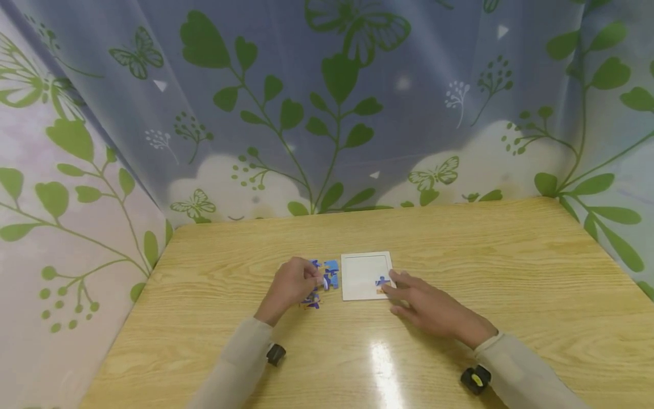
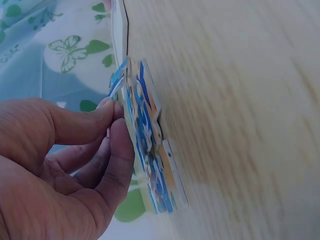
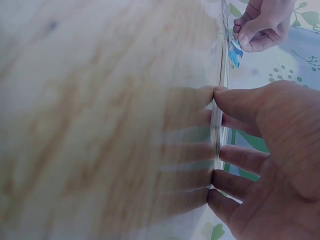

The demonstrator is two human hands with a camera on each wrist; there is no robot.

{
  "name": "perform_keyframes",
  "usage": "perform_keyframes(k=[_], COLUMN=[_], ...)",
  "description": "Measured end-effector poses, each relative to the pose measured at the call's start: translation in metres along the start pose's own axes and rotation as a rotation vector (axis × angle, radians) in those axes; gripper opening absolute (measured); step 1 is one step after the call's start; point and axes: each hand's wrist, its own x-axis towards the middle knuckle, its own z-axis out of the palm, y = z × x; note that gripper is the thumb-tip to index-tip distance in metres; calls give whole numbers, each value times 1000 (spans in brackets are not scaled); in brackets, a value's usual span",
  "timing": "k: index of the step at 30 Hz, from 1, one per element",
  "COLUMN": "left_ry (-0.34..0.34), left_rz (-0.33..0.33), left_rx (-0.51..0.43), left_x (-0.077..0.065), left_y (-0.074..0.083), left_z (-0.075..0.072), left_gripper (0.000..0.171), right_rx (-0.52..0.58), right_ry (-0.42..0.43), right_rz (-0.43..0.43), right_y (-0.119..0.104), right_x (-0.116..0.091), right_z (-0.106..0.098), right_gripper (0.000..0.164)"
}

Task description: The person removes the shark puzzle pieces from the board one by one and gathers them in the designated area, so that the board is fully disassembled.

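Note:
My left hand (image 1: 291,286) pinches a jigsaw piece (image 3: 235,54) with blue on it between thumb and fingertips, close over a loose cluster of jigsaw pieces (image 1: 331,267). Those pieces are blue, purple and orange, and the hand covers some of them. Just right of the cluster lies a white square puzzle tray (image 1: 360,275). One blue and orange piece (image 1: 380,282) sits in its lower right corner. My right hand (image 1: 431,307) spreads its extended fingers at the tray's right edge, some fingertips down on the table and the thumb by the corner piece.
The wooden table (image 1: 460,244) carries the tray and pieces near its middle. Behind it hangs a curtain (image 1: 286,142) with green leaves and butterflies. A black wrist device (image 1: 476,379) shows beside the right sleeve, and another black device (image 1: 276,354) beside the left.

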Motion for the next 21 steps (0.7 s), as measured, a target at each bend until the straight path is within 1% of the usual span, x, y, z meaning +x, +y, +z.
perform_keyframes(k=[3, 9, 14, 21], left_ry=[2, 17, 37, 53], left_rz=[-2, 25, 41, 54], left_rx=[16, 56, 88, 119], left_x=[0, 1, 2, 3], left_y=[-1, -3, 0, 3], left_z=[0, 3, 3, 4], left_gripper=[5, 7, 9, 6], right_rx=[-5, 5, 19, 17], right_ry=[1, 3, 1, 0], right_rz=[0, 3, 9, 1], right_y=[0, 0, 0, -1], right_x=[0, 0, 0, -1], right_z=[0, 0, 1, 0], right_gripper=[44, 45, 45, 44])
